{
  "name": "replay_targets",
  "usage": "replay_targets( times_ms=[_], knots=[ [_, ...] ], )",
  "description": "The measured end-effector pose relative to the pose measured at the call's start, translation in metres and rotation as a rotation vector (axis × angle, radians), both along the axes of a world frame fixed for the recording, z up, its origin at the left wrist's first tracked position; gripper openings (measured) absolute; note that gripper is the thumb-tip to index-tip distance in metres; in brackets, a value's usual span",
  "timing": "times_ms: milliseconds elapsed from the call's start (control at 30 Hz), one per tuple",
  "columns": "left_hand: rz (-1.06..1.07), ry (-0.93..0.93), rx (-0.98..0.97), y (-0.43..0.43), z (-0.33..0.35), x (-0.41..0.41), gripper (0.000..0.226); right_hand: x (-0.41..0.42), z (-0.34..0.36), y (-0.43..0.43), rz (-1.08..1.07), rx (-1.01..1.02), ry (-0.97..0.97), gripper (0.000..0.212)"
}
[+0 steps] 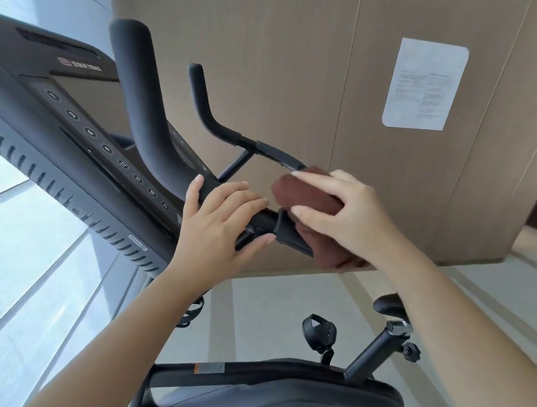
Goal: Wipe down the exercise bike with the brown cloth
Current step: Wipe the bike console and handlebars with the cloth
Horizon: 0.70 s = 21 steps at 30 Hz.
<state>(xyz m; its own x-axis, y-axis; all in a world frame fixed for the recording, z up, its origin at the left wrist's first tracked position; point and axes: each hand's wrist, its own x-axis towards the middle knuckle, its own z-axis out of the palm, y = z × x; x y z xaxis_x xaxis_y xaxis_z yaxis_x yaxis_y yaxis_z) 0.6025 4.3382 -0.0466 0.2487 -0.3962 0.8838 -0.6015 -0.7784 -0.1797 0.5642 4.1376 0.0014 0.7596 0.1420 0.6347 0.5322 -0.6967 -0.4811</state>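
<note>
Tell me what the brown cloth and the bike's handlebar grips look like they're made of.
The brown cloth looks like soft terry or microfibre: matte, fuzzy nap, thick rounded folds under the right hand. The handlebar grips look like matte black foam or rubber padding, smooth and unreflective; which one can't be told.

Printed paper sheet stuck on tan wood-panel wall, treadmill console with numbered round buttons at left, bright window panes behind it, pale striped floor below.
</note>
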Motion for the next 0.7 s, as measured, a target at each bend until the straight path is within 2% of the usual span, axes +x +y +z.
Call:
replay_targets(
  times_ms=[100,433,600,700],
  knots=[
    [-0.012,-0.010,-0.025,-0.001,-0.001,0.002,0.036,0.003,-0.008,0.010,-0.021,-0.040,0.032,0.044],
    [-0.034,0.002,-0.061,-0.002,-0.002,0.003,0.034,-0.021,-0.027,-0.069,-0.260,-0.018,0.117,0.042],
    [-0.040,0.008,-0.062,-0.001,-0.002,0.002,0.033,-0.009,-0.013,-0.015,-0.183,0.061,-0.053,0.041],
    [-0.034,0.006,-0.049,-0.001,-0.001,0.002,0.033,-0.001,-0.016,0.005,-0.168,-0.005,-0.016,0.039]
  ],
)
